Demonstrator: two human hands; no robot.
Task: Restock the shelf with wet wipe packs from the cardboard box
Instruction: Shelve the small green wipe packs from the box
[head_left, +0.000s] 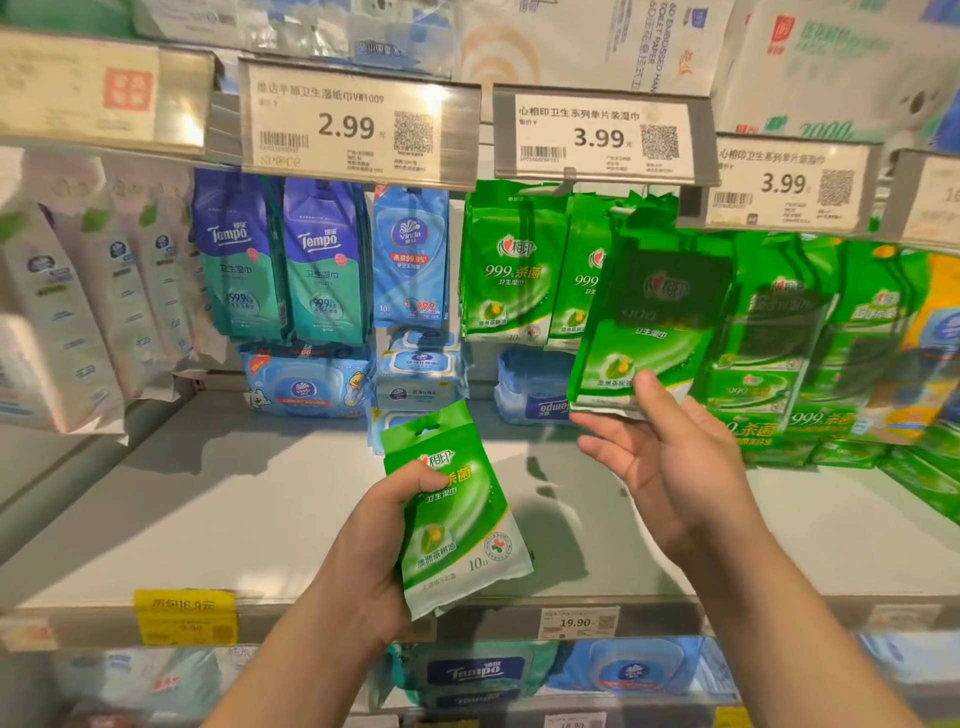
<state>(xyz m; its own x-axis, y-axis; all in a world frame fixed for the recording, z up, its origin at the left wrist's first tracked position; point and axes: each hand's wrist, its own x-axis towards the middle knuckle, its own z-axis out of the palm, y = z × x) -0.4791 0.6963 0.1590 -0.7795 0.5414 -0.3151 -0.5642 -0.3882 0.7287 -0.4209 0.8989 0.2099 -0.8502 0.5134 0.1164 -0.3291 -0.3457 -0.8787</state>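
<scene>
Fingers (415, 480) of my left hand (374, 551) curl round one green wipe pack (457, 514) above the shelf (234, 499), my right hand (670, 457) thumb-pinches another pack (644, 317) by its bottom edge near the hanging green packs (511, 265); I judge that slight pinch may slip.

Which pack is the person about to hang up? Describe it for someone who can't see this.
Find the 3.99 price tag in the middle. Just below it to the right, the right hand pinches the raised green pack; unlike its hanging neighbours, it tilts.
</scene>
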